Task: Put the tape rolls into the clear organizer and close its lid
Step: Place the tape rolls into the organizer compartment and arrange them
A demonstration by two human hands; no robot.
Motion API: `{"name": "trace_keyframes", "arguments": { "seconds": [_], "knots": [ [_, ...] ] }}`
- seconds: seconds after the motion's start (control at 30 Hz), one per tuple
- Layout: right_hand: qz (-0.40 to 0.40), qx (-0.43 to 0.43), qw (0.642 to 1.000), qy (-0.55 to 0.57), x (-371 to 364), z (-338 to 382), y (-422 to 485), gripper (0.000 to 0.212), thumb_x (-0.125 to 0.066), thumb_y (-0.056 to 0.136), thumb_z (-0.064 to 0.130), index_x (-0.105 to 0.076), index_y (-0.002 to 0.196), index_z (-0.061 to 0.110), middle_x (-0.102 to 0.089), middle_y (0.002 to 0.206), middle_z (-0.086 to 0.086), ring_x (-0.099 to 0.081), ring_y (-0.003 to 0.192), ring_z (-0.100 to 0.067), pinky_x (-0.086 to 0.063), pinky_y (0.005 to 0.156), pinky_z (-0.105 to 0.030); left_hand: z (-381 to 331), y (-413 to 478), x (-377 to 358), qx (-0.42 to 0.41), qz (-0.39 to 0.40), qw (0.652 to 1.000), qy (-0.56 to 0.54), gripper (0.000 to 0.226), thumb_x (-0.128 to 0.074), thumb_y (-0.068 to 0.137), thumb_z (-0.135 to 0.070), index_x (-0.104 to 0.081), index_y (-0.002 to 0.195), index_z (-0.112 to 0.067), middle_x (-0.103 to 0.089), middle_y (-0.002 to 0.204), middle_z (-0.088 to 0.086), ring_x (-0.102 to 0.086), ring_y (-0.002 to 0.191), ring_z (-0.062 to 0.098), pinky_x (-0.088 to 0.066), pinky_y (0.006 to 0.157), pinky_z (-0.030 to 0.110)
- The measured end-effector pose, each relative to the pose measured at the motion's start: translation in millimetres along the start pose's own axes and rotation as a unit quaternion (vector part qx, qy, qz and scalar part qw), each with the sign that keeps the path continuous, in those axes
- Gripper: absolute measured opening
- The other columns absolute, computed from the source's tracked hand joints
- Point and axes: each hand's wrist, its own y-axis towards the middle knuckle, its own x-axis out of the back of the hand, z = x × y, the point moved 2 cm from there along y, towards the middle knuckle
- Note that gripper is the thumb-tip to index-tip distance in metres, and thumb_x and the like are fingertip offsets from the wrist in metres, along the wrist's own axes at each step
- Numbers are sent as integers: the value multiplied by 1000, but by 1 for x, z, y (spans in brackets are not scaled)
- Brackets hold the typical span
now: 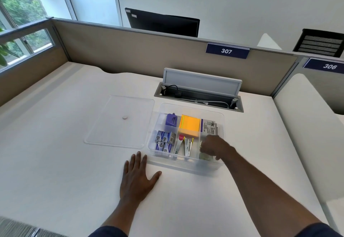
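The clear organizer [193, 165] stands open on the white desk, its compartments holding staple boxes, staplers, orange sticky notes and a purple item. My right hand [216, 147] reaches into its front right compartment, fingers curled over pale tape rolls [204, 156] that are mostly hidden under it. Whether the fingers grip a roll I cannot tell. The clear lid [121, 123], with a small round knob, lies flat on the desk just left of the organizer. My left hand [138, 177] rests flat on the desk in front of the organizer's left corner, fingers spread.
Behind the organizer an open cable tray [199, 97] is sunk into the desk, its flap raised. A beige partition [130, 50] with the label 307 bounds the back. A cushioned bench [307, 125] runs along the right.
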Motion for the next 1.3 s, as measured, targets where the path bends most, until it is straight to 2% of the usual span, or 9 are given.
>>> {"name": "trace_keyframes", "arguments": {
  "seconds": [0.1,0.23,0.37,0.5,0.93,1.07,1.3],
  "knots": [
    [-44,-51,992,110,22,-6,3,30,-53,85,15,-65,108,0,-69,104,-19,-68,95,-35,-56,72,-37,0,0,0,-1,-4,1000,-7,93,-20,80,-82,-31,147,-19,-23,158,7,-15,147,23,-11,119,42],
    [-139,-80,979,130,29,-11,1,31,-61,81,14,-61,110,3,-68,108,-18,-67,98,-34,-44,64,-25,0,0,1,-2,-4,1000,-4,92,-19,80,-82,-29,147,-20,-21,159,6,-13,147,22,-10,120,41],
    [-109,-83,986,97,9,-12,-1,31,-57,80,3,-61,111,-1,-68,112,-21,-67,102,-34,-49,70,-27,-1,-1,3,-3,-4,1000,-6,92,-19,80,-82,-28,148,-20,-20,159,6,-12,147,22,-9,120,41],
    [-150,-95,979,98,-9,-16,-2,32,-52,83,6,-61,114,3,-66,114,-19,-66,104,-35,-54,83,-35,-1,-1,3,-5,-6,1000,-14,92,-22,80,-81,-29,147,-19,-21,159,6,-13,147,23,-10,120,41],
    [-175,-127,972,94,-17,-13,3,31,-55,83,14,-63,113,9,-67,111,-12,-66,102,-33,-54,81,-35,-1,-1,3,-3,-4,1000,-12,92,-21,80,-81,-26,149,-20,-17,160,5,-9,148,21,-5,120,40],
    [-185,-110,971,106,-16,-6,5,39,-60,81,23,-61,117,8,-60,113,-11,-65,101,-33,-53,81,-36,-2,-1,5,-4,-7,1000,-14,91,-23,81,-80,-27,148,-19,-19,159,6,-11,148,22,-7,120,40],
    [-198,-55,973,104,-24,-6,9,31,-56,82,18,-66,108,5,-64,110,-15,-63,101,-34,-54,80,-37,-3,-1,5,-5,-8,1000,-13,90,-24,81,-80,-27,148,-19,-18,159,6,-10,148,22,-6,120,40]
  ]
}}
